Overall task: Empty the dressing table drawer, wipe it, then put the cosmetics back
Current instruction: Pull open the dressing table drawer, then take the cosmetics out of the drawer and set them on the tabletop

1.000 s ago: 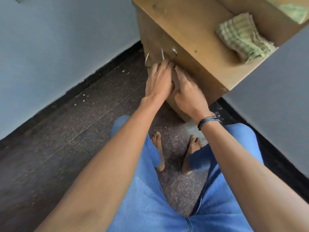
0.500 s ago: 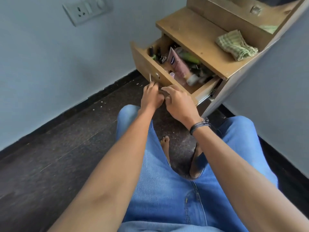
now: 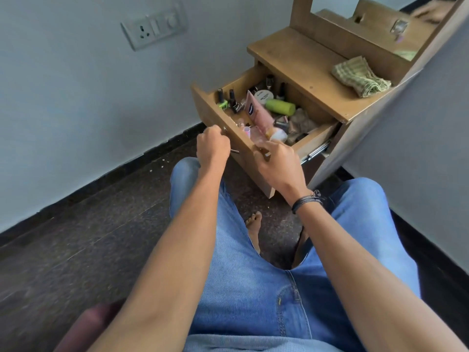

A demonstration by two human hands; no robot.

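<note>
— Which step is this?
— Emptying. The drawer [image 3: 228,123] is open and full of cosmetics [image 3: 264,110]. The left hand [image 3: 212,145] is fisted on the handle; the right hand [image 3: 276,166], fingers loose and empty, reaches in.
— Next?
— Probably lifting items onto the tabletop [image 3: 302,67].

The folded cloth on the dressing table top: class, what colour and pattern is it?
The cloth is pale green and cream in a check pattern, seen in the head view.

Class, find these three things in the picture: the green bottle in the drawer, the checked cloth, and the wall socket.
Green bottle [image 3: 280,106], head view, middle of its body.
Checked cloth [image 3: 360,77], head view, centre of the folds.
Wall socket [image 3: 154,28], head view, middle of the plate.
</note>
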